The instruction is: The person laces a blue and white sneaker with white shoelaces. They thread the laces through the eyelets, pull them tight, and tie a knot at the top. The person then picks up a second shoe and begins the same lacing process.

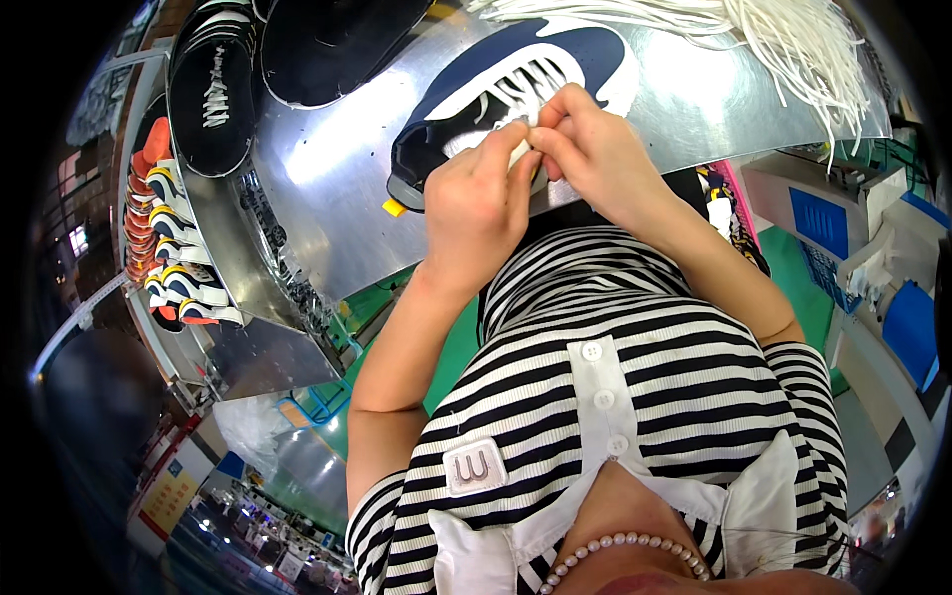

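A navy and white shoe upper (466, 75) lies on the metal worktable, its dark collar opening toward the left and its toe toward the upper right. White shoelace (535, 81) crosses its eyelet rows, and part of it stands up in a loose loop. Over the near side of the lacing, my left hand (474, 198) and my right hand (595, 149) meet, fingertips almost touching. Both are closed in a pinch on the white shoelace; the bit between the fingers is mostly hidden. A small yellow tab (395, 208) sticks out at the heel end.
A thick bundle of white laces (793, 59) covers the table's far right. Black laced shoe uppers (213, 109) lie at the far left of the metal table (337, 218). Beyond its left edge hang several stacked white, yellow and orange shoe pieces (178, 238). Blue-panelled equipment (823, 218) stands at right.
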Action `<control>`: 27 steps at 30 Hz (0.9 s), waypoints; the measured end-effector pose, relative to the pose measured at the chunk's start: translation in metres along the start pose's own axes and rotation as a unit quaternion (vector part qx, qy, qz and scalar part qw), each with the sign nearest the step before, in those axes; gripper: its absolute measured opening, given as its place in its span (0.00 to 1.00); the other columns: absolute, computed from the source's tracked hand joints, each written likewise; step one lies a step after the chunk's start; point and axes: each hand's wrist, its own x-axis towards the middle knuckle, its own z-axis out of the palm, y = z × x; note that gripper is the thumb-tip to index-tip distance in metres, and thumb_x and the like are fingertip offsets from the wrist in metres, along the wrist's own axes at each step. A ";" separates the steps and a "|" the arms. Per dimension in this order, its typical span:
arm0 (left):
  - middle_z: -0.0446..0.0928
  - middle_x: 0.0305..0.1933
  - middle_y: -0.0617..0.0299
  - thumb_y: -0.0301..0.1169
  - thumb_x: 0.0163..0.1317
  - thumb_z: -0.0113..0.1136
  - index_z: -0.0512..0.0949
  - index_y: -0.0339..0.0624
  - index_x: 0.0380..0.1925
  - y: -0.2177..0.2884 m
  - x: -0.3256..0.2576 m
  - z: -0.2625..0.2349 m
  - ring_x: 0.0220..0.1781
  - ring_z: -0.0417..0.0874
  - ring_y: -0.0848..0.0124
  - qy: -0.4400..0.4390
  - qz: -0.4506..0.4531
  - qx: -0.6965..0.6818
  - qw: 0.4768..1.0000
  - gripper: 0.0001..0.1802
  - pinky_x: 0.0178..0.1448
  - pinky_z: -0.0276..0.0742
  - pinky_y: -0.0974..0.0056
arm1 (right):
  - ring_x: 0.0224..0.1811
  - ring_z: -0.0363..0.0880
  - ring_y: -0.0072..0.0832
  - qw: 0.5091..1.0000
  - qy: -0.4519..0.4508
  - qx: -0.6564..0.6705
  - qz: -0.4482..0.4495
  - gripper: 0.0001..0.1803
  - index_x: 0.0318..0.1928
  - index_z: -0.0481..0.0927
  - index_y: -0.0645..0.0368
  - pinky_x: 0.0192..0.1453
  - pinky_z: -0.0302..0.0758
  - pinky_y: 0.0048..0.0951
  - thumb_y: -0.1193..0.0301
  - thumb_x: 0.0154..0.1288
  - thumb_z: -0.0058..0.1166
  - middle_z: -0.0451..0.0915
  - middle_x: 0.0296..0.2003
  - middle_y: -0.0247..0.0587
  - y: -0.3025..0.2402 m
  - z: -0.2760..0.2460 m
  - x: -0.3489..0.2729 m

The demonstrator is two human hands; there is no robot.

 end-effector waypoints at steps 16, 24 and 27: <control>0.79 0.28 0.50 0.40 0.57 0.70 0.81 0.36 0.40 0.002 -0.006 -0.035 0.26 0.78 0.55 -0.181 -0.031 0.098 0.978 0.19 0.34 0.74 0.58 | 0.27 0.82 0.38 0.931 0.217 -0.200 -0.214 0.11 0.46 0.78 0.53 0.31 0.75 0.36 0.62 0.68 0.57 0.82 0.26 0.40 0.027 -0.032 0.031; 0.70 0.58 0.52 0.17 0.57 0.67 0.68 0.34 0.55 0.000 -0.116 0.012 0.52 0.76 0.63 0.275 -0.208 -0.253 0.904 0.26 0.59 0.73 0.58 | 0.25 0.72 0.21 0.974 0.172 0.014 -0.146 0.11 0.50 0.76 0.60 0.31 0.69 0.22 0.71 0.70 0.55 0.80 0.28 0.42 0.024 -0.035 0.012; 0.72 0.58 0.55 0.22 0.63 0.63 0.67 0.38 0.60 -0.001 -0.109 0.001 0.55 0.76 0.66 0.204 -0.403 -0.580 0.678 0.26 0.62 0.73 0.59 | 0.25 0.68 0.16 0.981 0.132 -0.013 -0.142 0.10 0.50 0.76 0.62 0.30 0.65 0.19 0.72 0.71 0.52 0.77 0.27 0.33 0.014 -0.020 0.018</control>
